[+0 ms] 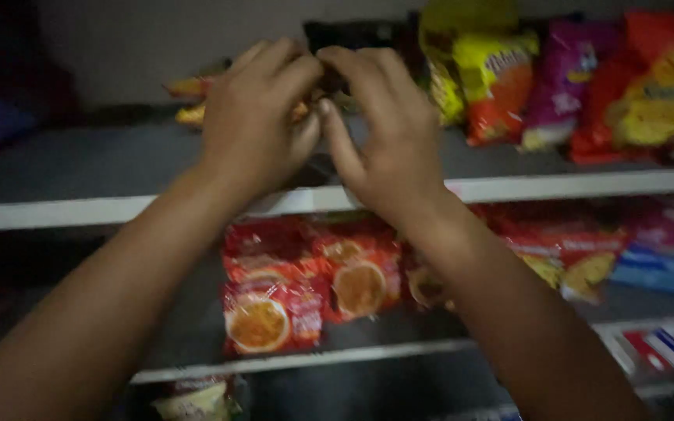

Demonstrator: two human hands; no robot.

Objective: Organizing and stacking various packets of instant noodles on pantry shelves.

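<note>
Left hand (255, 117) and right hand (388, 129), upper centre of frame, fingers curled together on orange-yellow snack packets (190, 101) lying on grey shelf (79, 160); packets stretching leftward, nearer left hand, exact grip hidden

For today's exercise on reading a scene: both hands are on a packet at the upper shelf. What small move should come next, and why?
Probably ease the dark packet down flat onto the upper shelf and let go. The left hand and right hand both grip it at the shelf's back, beside the yellow-and-red packets, and bare shelf lies just to the left. The frame is blurred, so this is a guess.
</note>
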